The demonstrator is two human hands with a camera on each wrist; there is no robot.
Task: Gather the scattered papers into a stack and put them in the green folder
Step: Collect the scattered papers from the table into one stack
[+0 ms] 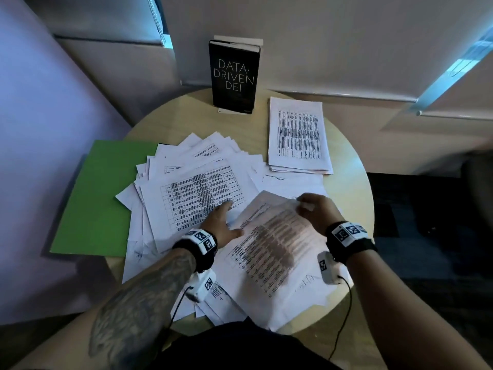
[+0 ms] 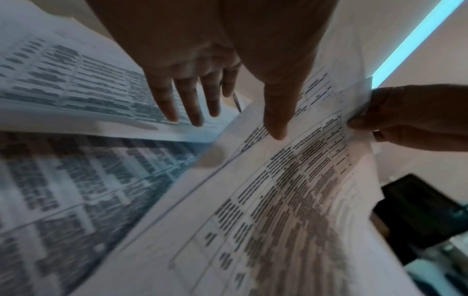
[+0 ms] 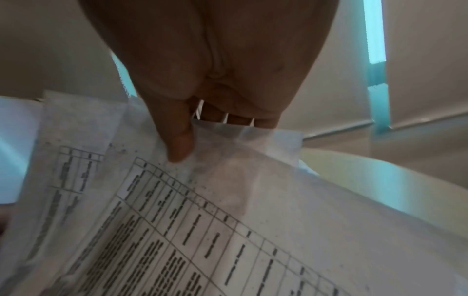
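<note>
Printed sheets [image 1: 197, 188] lie fanned and scattered over the middle of a round table [image 1: 354, 188]. A neater stack of papers [image 1: 298, 137] sits at the back right. The green folder [image 1: 96, 198] lies at the left, partly under the sheets and over the table edge. My right hand [image 1: 317, 212] pinches the far edge of a few lifted sheets [image 3: 228, 210] between thumb and fingers. My left hand [image 1: 221, 225] lies flat with straight fingers [image 2: 195, 104] on the scattered sheets, thumb touching the lifted sheets' left edge.
A black book [image 1: 234, 76] stands upright at the back of the table. Walls with window blinds lie close behind. More loose sheets [image 1: 213, 297] overhang the near edge by my body. Dark floor shows at the right.
</note>
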